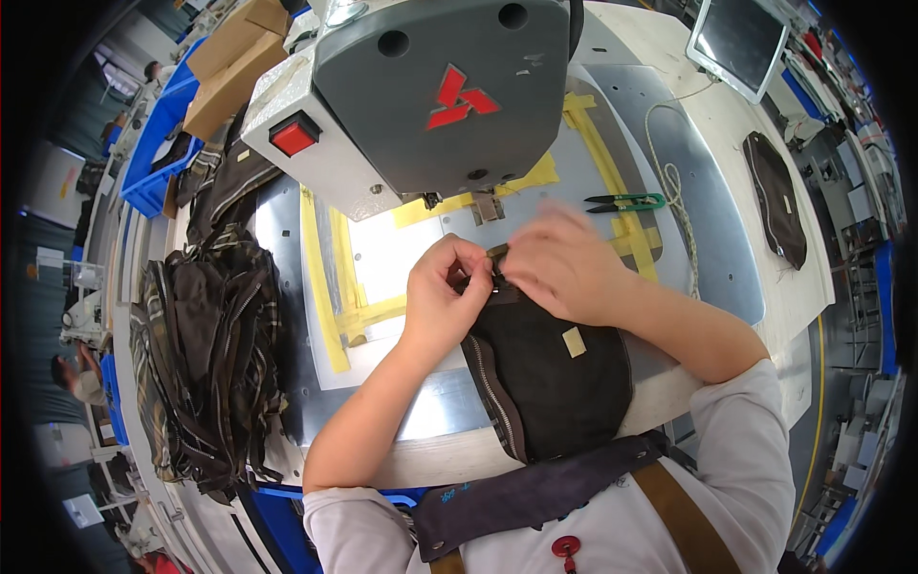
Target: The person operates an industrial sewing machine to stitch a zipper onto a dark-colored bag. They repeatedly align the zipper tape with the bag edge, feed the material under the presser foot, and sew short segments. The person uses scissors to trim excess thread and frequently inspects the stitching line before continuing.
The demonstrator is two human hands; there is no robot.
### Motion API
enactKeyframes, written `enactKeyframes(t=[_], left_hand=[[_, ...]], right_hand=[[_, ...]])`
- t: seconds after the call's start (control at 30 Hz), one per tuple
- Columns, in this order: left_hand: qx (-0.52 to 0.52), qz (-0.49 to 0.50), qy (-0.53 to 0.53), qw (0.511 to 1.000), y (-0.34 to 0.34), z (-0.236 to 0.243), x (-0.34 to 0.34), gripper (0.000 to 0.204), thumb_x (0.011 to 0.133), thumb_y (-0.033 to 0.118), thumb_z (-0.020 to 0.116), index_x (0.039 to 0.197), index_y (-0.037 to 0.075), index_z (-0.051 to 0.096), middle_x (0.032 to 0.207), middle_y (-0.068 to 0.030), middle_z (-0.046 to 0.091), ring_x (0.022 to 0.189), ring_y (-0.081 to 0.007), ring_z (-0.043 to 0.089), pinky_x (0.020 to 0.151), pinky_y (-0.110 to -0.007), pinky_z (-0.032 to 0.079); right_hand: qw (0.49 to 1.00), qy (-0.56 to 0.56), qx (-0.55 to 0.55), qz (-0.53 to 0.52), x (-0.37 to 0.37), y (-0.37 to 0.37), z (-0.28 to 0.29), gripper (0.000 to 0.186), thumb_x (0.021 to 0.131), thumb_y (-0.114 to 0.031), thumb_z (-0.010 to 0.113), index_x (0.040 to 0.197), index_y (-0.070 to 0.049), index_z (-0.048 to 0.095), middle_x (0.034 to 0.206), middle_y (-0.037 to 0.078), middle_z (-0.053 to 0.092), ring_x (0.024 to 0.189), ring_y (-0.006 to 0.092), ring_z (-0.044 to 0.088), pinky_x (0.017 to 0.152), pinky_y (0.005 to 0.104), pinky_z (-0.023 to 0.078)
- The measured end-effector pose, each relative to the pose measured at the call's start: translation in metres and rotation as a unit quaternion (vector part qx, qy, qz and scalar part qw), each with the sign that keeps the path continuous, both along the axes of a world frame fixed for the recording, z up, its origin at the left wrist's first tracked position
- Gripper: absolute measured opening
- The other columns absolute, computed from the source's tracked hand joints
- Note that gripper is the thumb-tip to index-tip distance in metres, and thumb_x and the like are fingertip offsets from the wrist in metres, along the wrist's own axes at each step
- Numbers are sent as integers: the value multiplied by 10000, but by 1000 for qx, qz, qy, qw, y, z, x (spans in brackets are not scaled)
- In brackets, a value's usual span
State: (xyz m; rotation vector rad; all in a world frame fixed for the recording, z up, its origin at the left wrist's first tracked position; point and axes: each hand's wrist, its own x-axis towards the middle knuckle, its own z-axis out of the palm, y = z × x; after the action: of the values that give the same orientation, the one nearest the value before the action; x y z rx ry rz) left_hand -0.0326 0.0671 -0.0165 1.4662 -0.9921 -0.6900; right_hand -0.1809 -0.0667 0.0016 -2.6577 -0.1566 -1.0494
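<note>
A dark brown fabric piece (564,397) with a rounded near end lies in front of me, partly over the table's near edge. A metal zipper (495,397) runs along its left side, and a small cream patch (574,342) sits on it. At its narrow far end my left hand (442,292) is closed, thumb and fingertips pinching the edge. My right hand (569,268) meets it there, thumb and index finger at the same edge, its upper fingers blurred by motion. What lies between the fingertips is mostly hidden.
A grey sewing machine head (445,86) with a red switch (294,134) stands just beyond my hands. Green-handled thread snips (626,203) lie right. Dark zippered pieces pile up left (206,354); another piece (775,201) lies far right. A screen (738,43) and blue bin (158,172) stand farther back.
</note>
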Motion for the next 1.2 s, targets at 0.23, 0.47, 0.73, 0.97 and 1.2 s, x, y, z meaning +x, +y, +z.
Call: enactKeyframes(t=[0.23, 0.47, 0.73, 0.97, 1.2], left_hand=[[-3, 0, 7, 1000, 1, 3, 1, 50, 892, 17, 624, 883, 14, 576, 780, 4, 548, 679, -47, 502, 620, -203, 441], [-47, -92, -24, 994, 0, 15, 0, 97, 877, 27, 609, 968, 9, 581, 864, -30, 558, 834, -136, 563, 784, -278, 460], [-7, 13, -118, 993, -1, 1, -1, 164, 818, -36, 668, 958, 12, 598, 910, -98, 586, 844, -234, 616, 759, -317, 499], [-90, 8, -333, 939, -1, 7, -2, 260, 695, -77, 717, 898, 54, 621, 880, -70, 575, 798, -260, 646, 651, -344, 540], [-98, -11, -402, 910, 0, 4, -2, 251, 679, -39, 726, 877, 86, 635, 856, -50, 551, 699, -238, 635, 576, -344, 529]], right_hand=[[996, 65, 55, 20, -5, -2, 12, 169, 706, -98, 743, 843, -117, 646, 866, 0, 617, 1022, 204, 569, 1071, 536, 331], [992, 54, 88, -67, -5, -6, 9, 143, 712, -105, 748, 820, -122, 655, 853, -5, 621, 970, 207, 586, 1071, 542, 327], [994, -32, -87, -51, -2, 1, -6, 106, 731, -124, 726, 815, -138, 661, 827, -28, 609, 1013, 164, 585, 1056, 527, 339], [998, -36, -37, -26, 0, 2, -4, 139, 705, -137, 754, 790, -125, 644, 834, -31, 615, 1007, 164, 587, 1042, 535, 347], [972, 50, 225, -38, 5, 0, 23, 200, 712, -69, 710, 893, -97, 630, 848, 11, 628, 887, 224, 601, 948, 420, 418]])
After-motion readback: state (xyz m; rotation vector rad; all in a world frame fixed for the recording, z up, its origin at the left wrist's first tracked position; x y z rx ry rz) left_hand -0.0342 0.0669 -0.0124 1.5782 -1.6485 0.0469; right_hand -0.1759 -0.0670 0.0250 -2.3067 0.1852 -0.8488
